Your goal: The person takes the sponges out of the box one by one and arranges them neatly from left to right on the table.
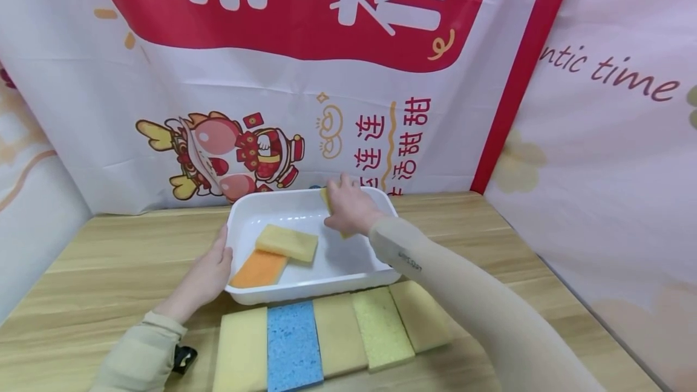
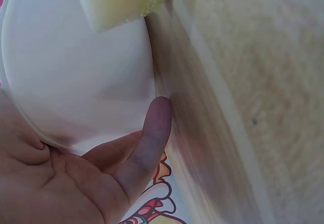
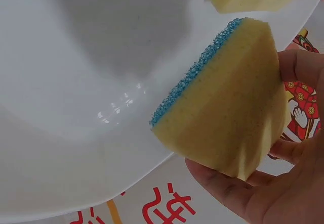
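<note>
Pinching a sponge at the far rim of the white tray, the right hand has its grip filled.

From my remote seat I see a glossy, round-cornered tray on the wood-grained tabletop, the left hand laid against its end wall, that grip loose, one finger extended. Inside, a flat yellow block overlaps an orange one; in front, five rectangular sponges lie side by side, one speckled blue. Only the right wrist view reveals the pinched sponge's coarse blue mesh layer; the head view alone shows the orange block.
</note>
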`<state>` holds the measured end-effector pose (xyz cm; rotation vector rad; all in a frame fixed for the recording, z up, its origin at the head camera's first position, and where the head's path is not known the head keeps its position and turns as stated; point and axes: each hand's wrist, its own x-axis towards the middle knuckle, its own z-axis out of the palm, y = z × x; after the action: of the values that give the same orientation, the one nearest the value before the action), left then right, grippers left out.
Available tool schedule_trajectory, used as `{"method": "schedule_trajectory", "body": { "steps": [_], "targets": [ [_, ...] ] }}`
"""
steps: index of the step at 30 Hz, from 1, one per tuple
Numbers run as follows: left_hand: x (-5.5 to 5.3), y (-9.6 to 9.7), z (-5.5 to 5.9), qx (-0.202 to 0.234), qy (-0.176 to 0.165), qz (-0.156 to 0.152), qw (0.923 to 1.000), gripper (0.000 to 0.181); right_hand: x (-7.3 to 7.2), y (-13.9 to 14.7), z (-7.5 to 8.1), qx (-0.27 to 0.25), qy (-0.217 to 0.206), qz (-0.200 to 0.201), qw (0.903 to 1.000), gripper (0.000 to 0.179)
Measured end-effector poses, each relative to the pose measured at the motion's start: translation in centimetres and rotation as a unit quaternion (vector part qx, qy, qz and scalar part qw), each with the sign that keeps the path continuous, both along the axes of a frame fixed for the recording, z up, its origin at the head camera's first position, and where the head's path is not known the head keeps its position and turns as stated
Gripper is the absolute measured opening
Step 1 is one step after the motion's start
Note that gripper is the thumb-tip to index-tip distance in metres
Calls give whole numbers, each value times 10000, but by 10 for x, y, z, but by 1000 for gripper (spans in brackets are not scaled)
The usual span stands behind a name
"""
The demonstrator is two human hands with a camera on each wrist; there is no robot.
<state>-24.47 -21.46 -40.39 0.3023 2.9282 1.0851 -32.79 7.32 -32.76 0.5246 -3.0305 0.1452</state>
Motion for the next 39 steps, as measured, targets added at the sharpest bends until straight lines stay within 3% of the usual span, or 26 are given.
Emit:
{"method": "schedule_trajectory", "body": {
  "steps": [8,19,31,39],
  "targets": [
    [1,0,1,-35,15,6,10000,59,9,5,5,-201,-48,44,9998,73],
    [0,-1,2,-82,-43,27,10000,60,19,12,13,6,-84,129,9999,70],
    [0,0,2,-66,-74,10,10000,60,24,23,10,-167,-275,143,9994,76],
    [1,1,3,-57,-56,-8,10000,60,29,25,9,-142,-246,223,9993,68]
  ]
}}
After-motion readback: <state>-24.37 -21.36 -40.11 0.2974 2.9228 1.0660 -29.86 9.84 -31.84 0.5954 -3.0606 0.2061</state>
